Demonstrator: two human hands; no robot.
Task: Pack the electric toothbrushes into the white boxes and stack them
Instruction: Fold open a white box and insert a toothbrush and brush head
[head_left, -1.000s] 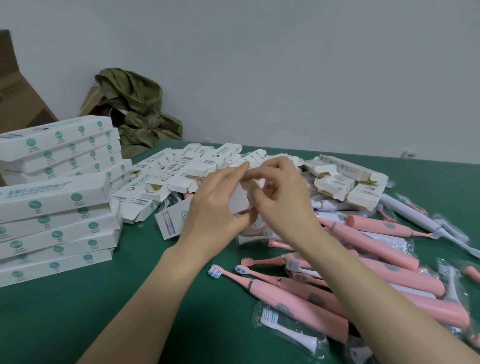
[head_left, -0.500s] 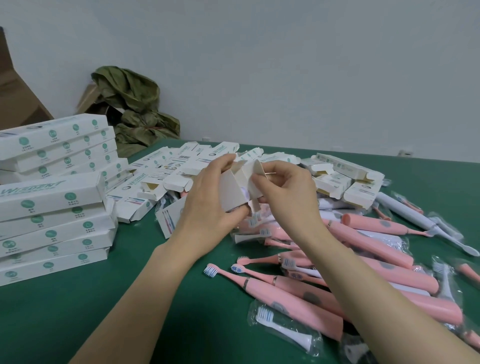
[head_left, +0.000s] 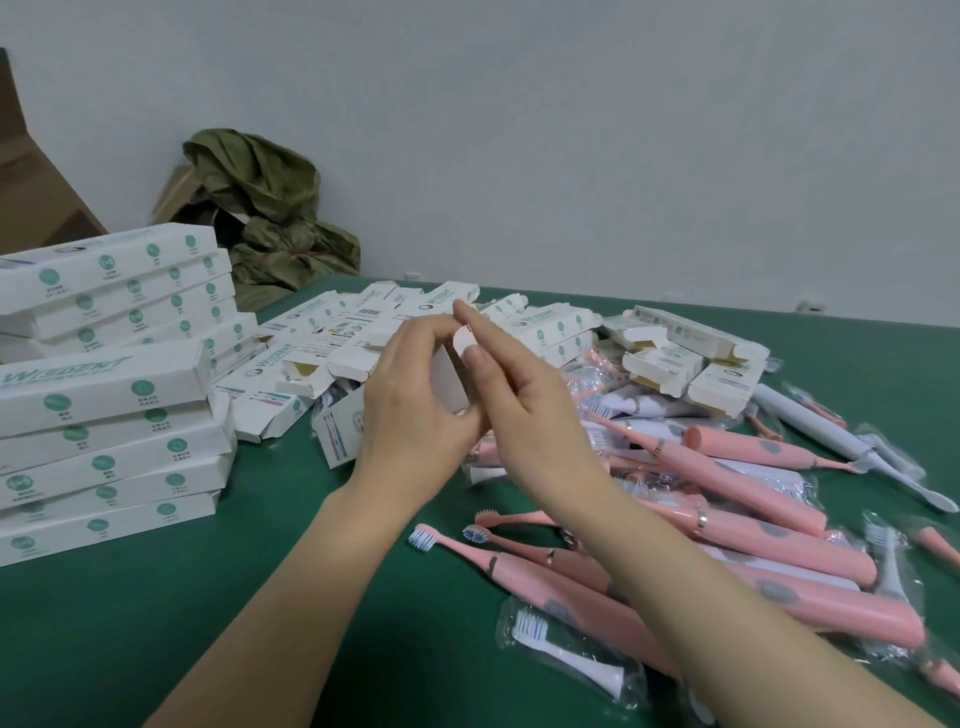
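**Q:** What is hard to see here?

**A:** The small white cardboard box (head_left: 451, 382) is mostly hidden behind the left hand (head_left: 415, 415) gripping it. The right hand (head_left: 524, 410) pinches its end flap, and its contents cannot be told.

**Q:** Anything cut off?

**A:** The stack of long white boxes (head_left: 104, 374) at the green table's (head_left: 208, 597) left edge and the pink plastic toothbrushes (head_left: 779, 525) at its right run out of frame. The boxes' small print is unreadable.

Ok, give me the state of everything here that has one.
held box, end flap untucked
left hand, grips the held box
right hand, pinches its end flap
stacked boxes, closed
piled boxes, ends open
pink toothbrushes, loose, unboxed
brush head, bagged
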